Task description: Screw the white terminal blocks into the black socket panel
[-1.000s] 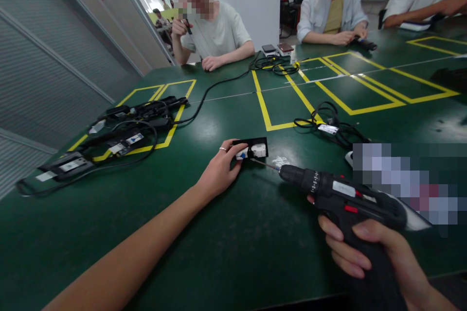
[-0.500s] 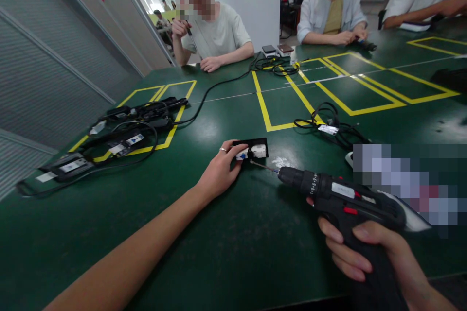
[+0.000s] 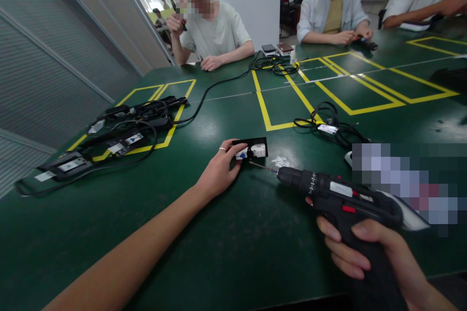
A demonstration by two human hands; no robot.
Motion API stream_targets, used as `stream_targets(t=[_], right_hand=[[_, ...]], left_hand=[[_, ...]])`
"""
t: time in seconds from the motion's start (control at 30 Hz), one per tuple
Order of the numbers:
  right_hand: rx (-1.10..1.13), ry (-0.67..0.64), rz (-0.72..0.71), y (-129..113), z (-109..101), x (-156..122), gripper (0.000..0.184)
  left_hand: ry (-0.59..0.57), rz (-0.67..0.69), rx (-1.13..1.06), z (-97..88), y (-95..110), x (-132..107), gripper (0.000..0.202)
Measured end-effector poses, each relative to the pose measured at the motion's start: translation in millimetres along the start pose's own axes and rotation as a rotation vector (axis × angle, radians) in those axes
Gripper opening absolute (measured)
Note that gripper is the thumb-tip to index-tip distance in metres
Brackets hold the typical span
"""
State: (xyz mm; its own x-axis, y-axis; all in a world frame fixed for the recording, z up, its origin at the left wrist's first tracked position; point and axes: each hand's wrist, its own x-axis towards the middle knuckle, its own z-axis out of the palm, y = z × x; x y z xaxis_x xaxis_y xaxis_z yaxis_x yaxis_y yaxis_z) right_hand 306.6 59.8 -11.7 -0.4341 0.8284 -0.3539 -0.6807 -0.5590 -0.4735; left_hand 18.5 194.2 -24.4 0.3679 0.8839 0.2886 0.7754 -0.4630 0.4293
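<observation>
My left hand (image 3: 222,165), with a ring on one finger, grips the left end of a small black box-like part (image 3: 265,147) on the green table. White pieces and a bit of blue show inside that part. In my right hand (image 3: 368,240) is a black cordless drill (image 3: 343,199) with red buttons, held by its handle. A long thin bit (image 3: 263,166) runs from its chuck toward the near side of the black part. Whether the tip touches the part I cannot tell.
Black power adapters with cables (image 3: 124,131) lie on the left within yellow tape lines. Another coiled cable (image 3: 330,126) rests beyond the drill, near a blurred-out object (image 3: 404,180). Several people sit across the green table (image 3: 219,252), with two small boxes (image 3: 284,49) near them.
Both my hands, the black part and the drill stay almost in place. The person opposite has shifted a raised hand slightly to the left.
</observation>
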Motion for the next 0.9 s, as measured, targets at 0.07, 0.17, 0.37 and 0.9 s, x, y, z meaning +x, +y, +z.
stream_targets(t=[0.07,0.17,0.37,0.9], right_hand=[[-0.003,0.007,0.005,-0.1,0.9,-0.3,0.047],[-0.004,0.028,-0.001,-0.5,1.6,-1.2,0.045],[-0.018,-0.008,-0.008,-0.8,-1.5,-1.5,0.044],[0.003,-0.004,0.013,-1.8,0.0,-0.7,0.046]], left_hand=[[0.002,0.002,-0.003,-0.2,0.3,0.0,0.042],[0.008,0.011,-0.005,-0.2,0.3,0.2,0.043],[0.008,0.004,0.010,1.1,-1.5,0.1,0.042],[0.009,0.009,0.006,1.6,-2.5,0.4,0.043]])
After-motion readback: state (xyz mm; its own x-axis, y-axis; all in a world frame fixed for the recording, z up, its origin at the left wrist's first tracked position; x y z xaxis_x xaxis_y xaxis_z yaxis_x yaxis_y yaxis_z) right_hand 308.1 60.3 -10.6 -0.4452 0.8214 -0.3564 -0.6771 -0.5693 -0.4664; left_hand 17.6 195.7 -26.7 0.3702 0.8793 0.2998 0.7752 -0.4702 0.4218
